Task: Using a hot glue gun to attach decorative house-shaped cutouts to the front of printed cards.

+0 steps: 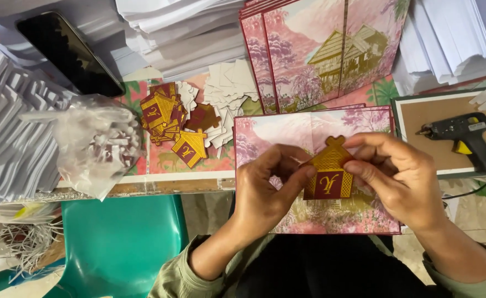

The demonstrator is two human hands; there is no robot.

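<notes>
Your left hand (265,185) and right hand (389,174) pinch one gold house cutout (328,171), fingers closed on its edges, over the open pink card (265,135) | not yet stuck down | loose cutouts (168,118) remain; finished-looking cards (309,49) stacked behind

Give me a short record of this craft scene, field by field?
Left hand: pinches the house-shaped cutout at its left edge
Right hand: holds the cutout's right side and top
Under the hands: pink card
Left of card: pile of cutouts, plastic bag
Right: glue gun
Top left: phone
Below the table: green chair
</notes>
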